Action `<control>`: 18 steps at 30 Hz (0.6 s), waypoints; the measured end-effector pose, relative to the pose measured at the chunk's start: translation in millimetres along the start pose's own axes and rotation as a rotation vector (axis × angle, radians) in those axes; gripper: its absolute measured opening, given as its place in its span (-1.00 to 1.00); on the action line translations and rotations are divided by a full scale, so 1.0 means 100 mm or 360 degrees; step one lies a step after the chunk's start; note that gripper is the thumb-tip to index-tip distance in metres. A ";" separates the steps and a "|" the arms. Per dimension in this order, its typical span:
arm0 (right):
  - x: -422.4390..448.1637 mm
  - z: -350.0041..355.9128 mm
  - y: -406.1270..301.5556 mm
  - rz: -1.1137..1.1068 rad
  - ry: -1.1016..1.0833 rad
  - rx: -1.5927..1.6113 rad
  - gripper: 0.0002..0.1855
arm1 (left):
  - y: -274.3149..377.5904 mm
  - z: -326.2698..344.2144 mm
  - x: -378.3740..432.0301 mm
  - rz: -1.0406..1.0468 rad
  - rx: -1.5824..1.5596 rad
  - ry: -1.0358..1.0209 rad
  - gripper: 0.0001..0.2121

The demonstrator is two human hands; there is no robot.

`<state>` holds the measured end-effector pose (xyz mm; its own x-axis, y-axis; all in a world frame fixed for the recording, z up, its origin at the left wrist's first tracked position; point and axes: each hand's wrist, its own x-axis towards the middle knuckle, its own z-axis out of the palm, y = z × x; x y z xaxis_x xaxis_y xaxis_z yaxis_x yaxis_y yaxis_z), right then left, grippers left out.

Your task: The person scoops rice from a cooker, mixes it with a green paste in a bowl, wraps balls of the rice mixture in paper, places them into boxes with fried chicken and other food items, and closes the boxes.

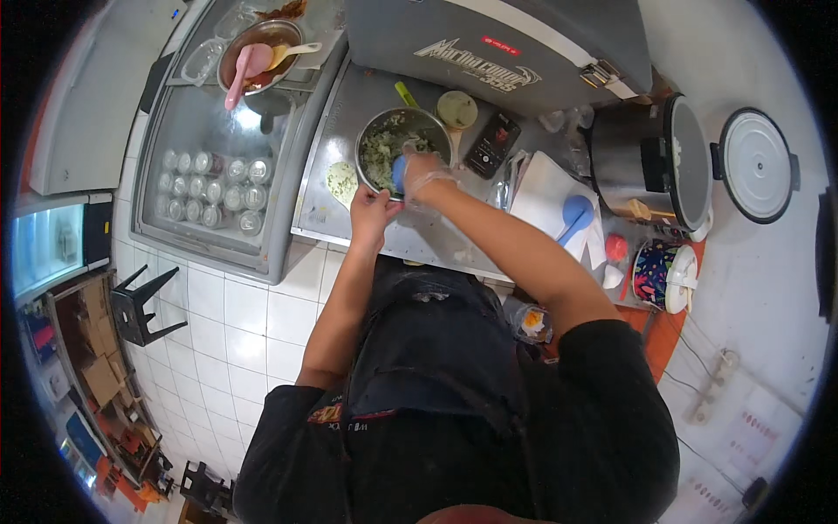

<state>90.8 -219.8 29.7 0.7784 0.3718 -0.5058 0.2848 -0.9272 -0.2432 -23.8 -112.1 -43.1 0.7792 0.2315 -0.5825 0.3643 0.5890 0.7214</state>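
A steel mixing bowl point(361, 152) holds white rice mixed with green flecks point(378, 154). Its near rim is gripped by my left hand point(370, 213), which is bare. My right hand point(422, 171), in a clear plastic glove, reaches down into the bowl with fingers curled. Against those fingers is a blue utensil point(398, 173), its lower part hidden by the rice and hand. Left of the bowl, a pale paddle point(342, 181) with green bits on it lies on the metal counter point(324, 219).
Behind the bowl are a green handle point(406, 94), a tub point(457, 109) and a phone point(492, 144). A blue ladle point(578, 213) rests on white paper point(543, 190). Right stands a rice cooker point(628, 157); left, a glass-topped freezer point(209, 137) carries a steel bowl point(226, 69).
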 end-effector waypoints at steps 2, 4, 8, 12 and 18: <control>0.20 0.32 0.09 0.0155 0.0373 0.0164 -0.31 | 0.14 0.15 -0.06 0.0023 -0.0015 -0.0044 -0.92; 0.36 0.17 0.09 0.0131 0.0302 0.0279 -0.35 | 0.16 0.08 -0.07 0.0052 -0.0048 -0.0038 -0.92; 0.05 -0.58 -0.08 0.0048 -0.0139 0.0130 -0.60 | 0.12 -0.06 0.03 0.0077 0.0063 0.0111 -0.94; -0.05 0.01 0.07 0.0030 -0.0156 -0.0023 -0.68 | 0.25 0.00 -0.03 0.0162 0.0274 0.0024 -0.92; 0.30 -0.17 0.06 0.0071 0.0041 0.0256 -0.60 | 0.31 -0.28 0.20 0.0212 0.0553 -0.0012 -0.85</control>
<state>125.6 -214.7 27.0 0.8030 0.3274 -0.4980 0.1583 -0.9228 -0.3513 -11.3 -67.7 -42.7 0.8347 0.2819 -0.4731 0.4099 0.2557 0.8756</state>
